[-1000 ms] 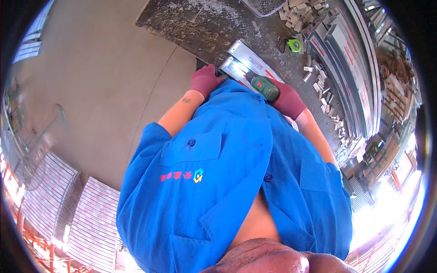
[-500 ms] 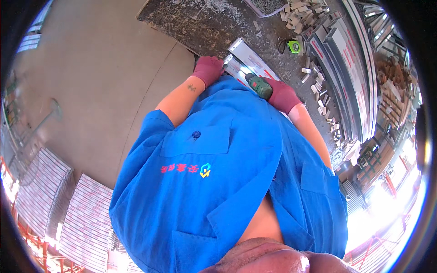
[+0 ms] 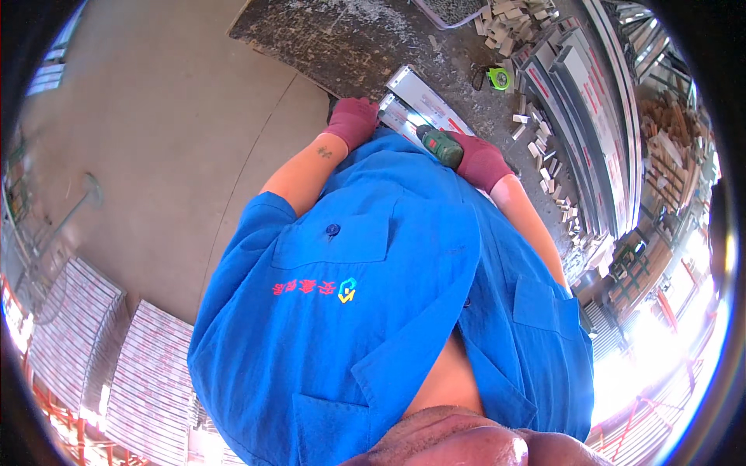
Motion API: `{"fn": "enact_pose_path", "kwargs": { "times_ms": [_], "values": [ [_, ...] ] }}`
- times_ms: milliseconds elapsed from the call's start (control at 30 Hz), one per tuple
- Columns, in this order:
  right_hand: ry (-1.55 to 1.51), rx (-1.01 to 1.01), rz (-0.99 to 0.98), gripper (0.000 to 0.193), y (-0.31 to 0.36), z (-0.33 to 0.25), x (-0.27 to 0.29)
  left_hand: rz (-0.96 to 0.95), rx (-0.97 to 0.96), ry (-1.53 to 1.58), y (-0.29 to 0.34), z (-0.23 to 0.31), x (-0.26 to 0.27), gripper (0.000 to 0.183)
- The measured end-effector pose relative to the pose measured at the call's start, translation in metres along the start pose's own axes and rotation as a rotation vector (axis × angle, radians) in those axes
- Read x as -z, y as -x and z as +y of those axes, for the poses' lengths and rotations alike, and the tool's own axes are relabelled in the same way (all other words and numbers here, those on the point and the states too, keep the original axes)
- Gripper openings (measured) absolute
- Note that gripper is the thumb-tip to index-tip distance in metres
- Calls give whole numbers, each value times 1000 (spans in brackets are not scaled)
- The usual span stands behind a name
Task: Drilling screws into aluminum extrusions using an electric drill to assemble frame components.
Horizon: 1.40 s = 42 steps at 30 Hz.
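My right hand (image 3: pixel 480 163), in a maroon work glove, is wrapped round a green cordless drill (image 3: pixel 441 147). The drill's dark nose points toward my left hand, with a bright light on the profile in front of it. Two white metal profiles with red markings lie side by side at the near edge of the workbench: a near profile (image 3: pixel 399 116) under the drill and a far profile (image 3: pixel 426 99) beyond it. My left hand (image 3: pixel 352 123), also gloved in maroon, is closed at the left end of the near profile. What its fingers hold is hidden.
On the dark, scuffed workbench (image 3: pixel 311 46) are a lime-green tape measure (image 3: pixel 498 78), scattered small cut blocks (image 3: pixel 536 147) and a tub of small metal pieces (image 3: pixel 452 11). Long profiles (image 3: pixel 587 116) are stacked at right. Wrapped bundles (image 3: pixel 151 373) stand on the floor at lower left.
The bench and the things on it have shifted very slightly leftward in view. Both hands keep nearly the same places, the drill still in my right hand.
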State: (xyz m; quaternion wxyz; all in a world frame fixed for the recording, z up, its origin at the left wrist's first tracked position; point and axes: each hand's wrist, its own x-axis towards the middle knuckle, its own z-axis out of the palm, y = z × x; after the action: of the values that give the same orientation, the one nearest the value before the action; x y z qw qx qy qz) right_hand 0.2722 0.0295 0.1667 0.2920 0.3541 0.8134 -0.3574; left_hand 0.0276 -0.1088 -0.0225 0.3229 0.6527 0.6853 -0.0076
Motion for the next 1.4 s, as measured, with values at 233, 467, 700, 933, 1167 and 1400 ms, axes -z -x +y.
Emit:
{"fn": "enact_pose_path", "kwargs": {
  "times_ms": [233, 467, 700, 933, 1167, 1400],
  "values": [
    [19, -44, -56, 54, 1, -2, 3, -22, 17, -4, 7, 5, 16, 38],
    [10, -24, -46, 54, -2, -1, 0, -61, 141, 147, 19, 9, 17, 53],
    [21, -30, -57, 56, 1, -2, 1, 175, 371, 461, 40, 2, -1, 57],
    [-89, 69, 43, 60, 16, -2, 7, 42, 216, 1738, 43, -10, -11, 43],
    [-289, 364, 177, 61, 36, -3, 14, 115, 169, 1969, 71, 6, 19, 38],
    [-119, 424, 184, 62, 36, -10, 13, 227, 202, 1853, 74, 16, 27, 29]
  ]
}}
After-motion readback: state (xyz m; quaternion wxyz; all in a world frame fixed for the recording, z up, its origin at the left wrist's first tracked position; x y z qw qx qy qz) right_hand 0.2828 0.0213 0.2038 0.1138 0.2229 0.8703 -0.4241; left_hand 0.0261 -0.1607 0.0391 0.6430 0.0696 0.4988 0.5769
